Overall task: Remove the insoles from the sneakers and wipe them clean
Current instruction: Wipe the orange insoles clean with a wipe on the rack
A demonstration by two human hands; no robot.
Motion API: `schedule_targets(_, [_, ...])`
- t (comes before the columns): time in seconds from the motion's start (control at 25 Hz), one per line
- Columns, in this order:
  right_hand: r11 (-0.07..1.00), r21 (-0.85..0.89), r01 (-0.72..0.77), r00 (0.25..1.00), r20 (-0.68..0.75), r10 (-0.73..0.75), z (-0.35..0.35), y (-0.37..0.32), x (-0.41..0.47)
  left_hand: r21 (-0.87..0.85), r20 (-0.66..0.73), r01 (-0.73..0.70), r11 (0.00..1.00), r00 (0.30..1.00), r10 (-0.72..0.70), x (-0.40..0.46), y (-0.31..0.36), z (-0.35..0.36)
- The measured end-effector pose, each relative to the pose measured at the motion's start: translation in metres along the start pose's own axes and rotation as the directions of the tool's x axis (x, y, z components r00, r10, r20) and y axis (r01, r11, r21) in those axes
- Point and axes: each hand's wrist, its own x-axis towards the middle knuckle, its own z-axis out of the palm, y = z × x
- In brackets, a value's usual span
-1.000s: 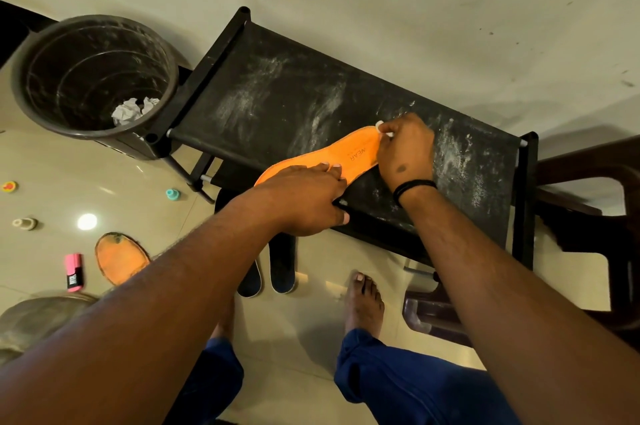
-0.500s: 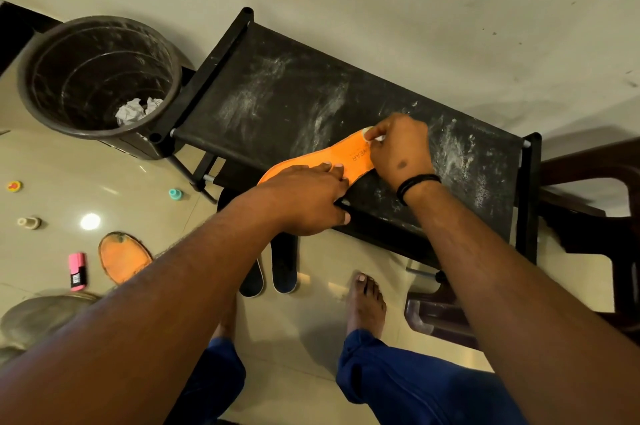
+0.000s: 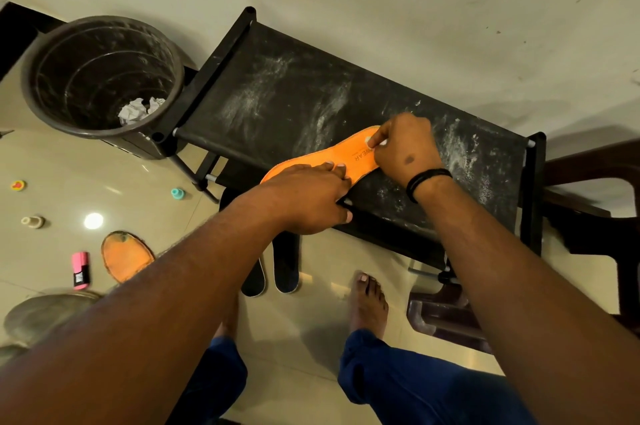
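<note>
- One orange insole (image 3: pixel 349 156) lies flat on the dusty black rack top (image 3: pixel 277 102), pinned under the fingers of the left hand (image 3: pixel 308 201) at its middle, with its printed end beneath the right hand (image 3: pixel 403 147).
- Left hand presses with fairly straight fingers, thumb down over the rack's near edge; right hand is curled, pinching a small white wipe (image 3: pixel 370 141) against the insole.
- Wiping looks underway — to do it well, I would keep the left hand's pressure firm so the insole does not slide, and draw the wipe in long strokes from the right hand toward the left.
- Printed letters just left of the right hand's knuckles read "WEAR"; anything before them is covered.
- Far left of the left forearm, a second orange insole (image 3: pixel 126 260) lies on the floor — it looks soiled at its far end.
- Beyond it, a bin (image 3: pixel 104 78) holds crumpled paper.
</note>
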Motion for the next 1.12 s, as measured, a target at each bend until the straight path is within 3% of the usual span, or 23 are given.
schedule_targets(0.12, [0.99,0.04,0.132,0.96,0.244,-0.138,-0.005,-0.014,-0.011,-0.036,-0.005,-0.007,0.999,1.0,0.007,0.001,-0.003,0.003])
schedule_targets(0.2, [0.986,0.093,0.138,0.938,0.309,-0.16,-0.007,-0.015,-0.014,-0.042,-0.013,-0.014,0.999,1.0,0.014,0.001,-0.003,0.003])
schedule_targets(0.36, [0.987,0.154,0.04,0.992,0.113,-0.058,-0.002,0.003,-0.005,0.005,0.005,0.007,1.0,1.0,-0.007,0.0,0.002,-0.001])
schedule_targets(0.44, [0.99,0.132,0.039,0.995,0.082,-0.05,0.001,0.004,-0.003,0.02,0.021,0.014,1.0,1.0,-0.015,-0.002,0.003,-0.003])
schedule_targets(0.56, [0.993,0.111,0.037,0.992,0.112,-0.049,-0.002,0.0,-0.003,0.03,0.052,0.026,0.999,0.998,-0.028,-0.004,0.003,-0.004])
schedule_targets(0.76, [0.977,0.109,0.185,0.901,0.377,-0.212,-0.009,-0.023,-0.02,-0.023,0.039,0.013,1.0,0.999,-0.012,-0.005,0.002,-0.002])
schedule_targets(1.0, [0.997,0.045,0.066,0.993,0.1,-0.07,-0.001,-0.009,-0.007,0.017,0.066,0.036,0.999,0.997,-0.037,-0.002,0.003,-0.004])
schedule_targets(1.12, [0.979,0.155,0.131,0.976,0.155,-0.155,0.006,-0.024,-0.016,-0.037,0.071,0.018,0.999,0.997,-0.015,-0.001,-0.002,-0.001])
